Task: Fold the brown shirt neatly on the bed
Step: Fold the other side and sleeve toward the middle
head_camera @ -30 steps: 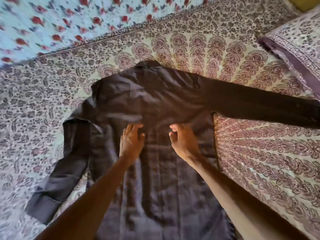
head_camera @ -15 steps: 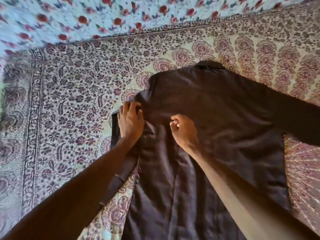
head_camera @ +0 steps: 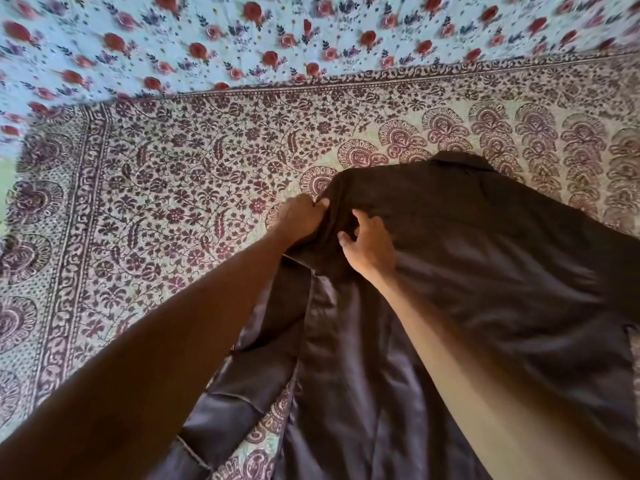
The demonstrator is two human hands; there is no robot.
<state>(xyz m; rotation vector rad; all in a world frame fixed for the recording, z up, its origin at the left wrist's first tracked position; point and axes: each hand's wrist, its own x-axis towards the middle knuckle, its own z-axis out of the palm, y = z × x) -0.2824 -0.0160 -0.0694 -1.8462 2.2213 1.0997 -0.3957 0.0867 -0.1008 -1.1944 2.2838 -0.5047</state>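
Brown shirt point(head_camera: 485, 271) lies back-up on bed, collar point(head_camera: 464, 162) far end, over paisley bedspread point(head_camera: 173, 202). Left sleeve point(head_camera: 242, 375) trails down near side. Left hand point(head_camera: 299, 216) pinches shoulder seam, fingers closed on cloth. Right hand point(head_camera: 369, 242) curled, fingertips pressing fabric just beside; whether it grips, cannot tell. Fabric looks thin, soft, slightly sheeny, likely to slide and wrinkle. Best hold: shoulder seam and sleeve cuff. Floral sheet point(head_camera: 207, 39) beyond.

No legible text anywhere.
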